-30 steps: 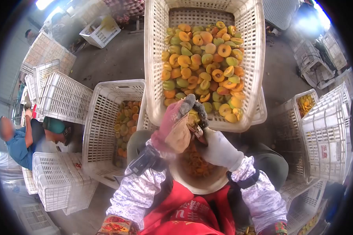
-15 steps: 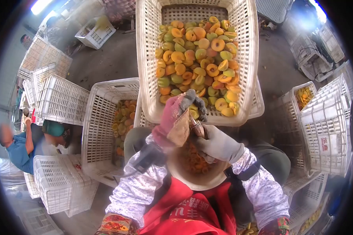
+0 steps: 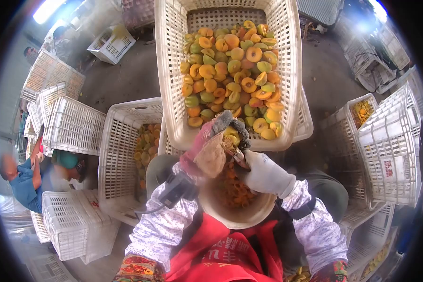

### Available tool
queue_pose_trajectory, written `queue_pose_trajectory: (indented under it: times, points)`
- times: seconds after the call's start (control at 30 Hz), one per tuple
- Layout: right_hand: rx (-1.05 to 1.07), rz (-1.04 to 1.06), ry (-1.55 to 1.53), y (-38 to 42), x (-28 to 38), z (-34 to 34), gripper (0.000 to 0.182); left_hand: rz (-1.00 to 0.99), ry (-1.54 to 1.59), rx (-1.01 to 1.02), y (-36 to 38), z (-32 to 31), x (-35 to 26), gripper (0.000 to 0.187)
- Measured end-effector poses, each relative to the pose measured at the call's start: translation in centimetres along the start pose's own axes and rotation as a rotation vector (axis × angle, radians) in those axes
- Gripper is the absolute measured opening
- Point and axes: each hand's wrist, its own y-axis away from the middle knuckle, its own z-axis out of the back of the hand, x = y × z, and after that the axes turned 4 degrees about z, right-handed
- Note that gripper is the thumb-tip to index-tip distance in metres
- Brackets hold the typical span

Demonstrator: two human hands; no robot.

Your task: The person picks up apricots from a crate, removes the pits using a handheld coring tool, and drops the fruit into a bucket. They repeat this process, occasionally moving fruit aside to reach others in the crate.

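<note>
White side crate (image 3: 117,155) on the left, right by the left forearm (image 3: 164,230), so elbow room's kinda tight there. Next is the left hand (image 3: 210,148), gloved fingers curled round a piece of fruit (image 3: 231,136). From up here the fruit lines up with the near edge of the big crate (image 3: 169,61), roughly midway along, with the bucket (image 3: 239,222) below on the lap side. Key bit: it's up and left of the right hand (image 3: 268,175), and the tool (image 3: 240,158) gripped there slants up-left straight at it. Can't tell if the tip's actually in. Hands look close together. Further right: knee (image 3: 331,185), some floor, then stacked crates (image 3: 390,150).
</note>
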Motion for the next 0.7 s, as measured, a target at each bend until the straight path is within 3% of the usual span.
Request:
queue_pose_trajectory:
  times: [0.07, 0.17, 0.23, 0.3, 0.33, 0.37, 0.4, 0.43, 0.5, 0.57, 0.63, 0.67, 0.7]
  points:
    - [-0.334, 0.285, 0.299, 0.1, -1.4, -1.4, 0.025, -0.032, 0.065, -0.019, -0.3, 0.3, 0.6, 0.034]
    - [-0.384, 0.129, 0.185, -0.5, -1.2, -2.1, 0.029, -0.092, 0.113, -0.106, -0.6, -0.2, 1.1, 0.034]
    - [-0.331, 0.238, 0.158, -0.6, -1.3, -1.7, 0.024, -0.116, 0.087, -0.176, -0.4, -0.2, 1.0, 0.035]
    - [-0.278, 0.358, 0.128, -0.9, 0.1, -1.0, 0.02, -0.053, -0.093, 0.072, 0.2, 0.2, 0.0, 0.034]
    - [-0.111, 0.111, -0.087, -0.5, 1.7, -0.1, 0.015, -0.118, -0.141, 0.12, 0.3, 0.6, 0.2, 0.032]
    - [0.063, -0.142, -0.302, 0.0, 3.4, 0.8, 0.023, -0.12, -0.137, 0.117, 0.7, 1.4, 1.0, 0.032]
    - [0.195, -0.358, -0.526, 0.3, 4.5, 1.8, 0.033, -0.269, -0.317, -0.052, 1.2, 2.3, 2.0, 0.031]
    - [0.201, -0.362, -0.527, 0.5, 4.4, 1.8, 0.033, -0.415, -0.498, -0.222, 1.6, 2.9, 2.6, 0.031]
    - [0.541, -0.271, -0.595, 0.8, 4.2, 2.2, 0.034, -0.369, -0.517, -0.184, 1.6, 3.0, 1.9, 0.031]
    - [0.499, -0.256, -0.6, 1.0, 4.1, 2.1, 0.03, -0.268, -0.555, -0.103, 1.6, 2.6, 0.8, 0.032]
    - [0.264, -0.222, -0.34, 1.2, 4.3, 2.5, 0.028, -0.225, -0.576, -0.064, 1.8, 1.3, 0.0, 0.033]
    - [0.11, 0.022, 0.067, 1.6, 2.3, 2.2, 0.033, -0.176, -0.246, 0.075, 1.8, -0.3, -0.3, 0.033]
    - [0.11, 0.026, 0.072, 2.1, 1.9, 2.7, 0.033, -0.122, 0.086, 0.214, 1.7, -1.2, -0.4, 0.036]
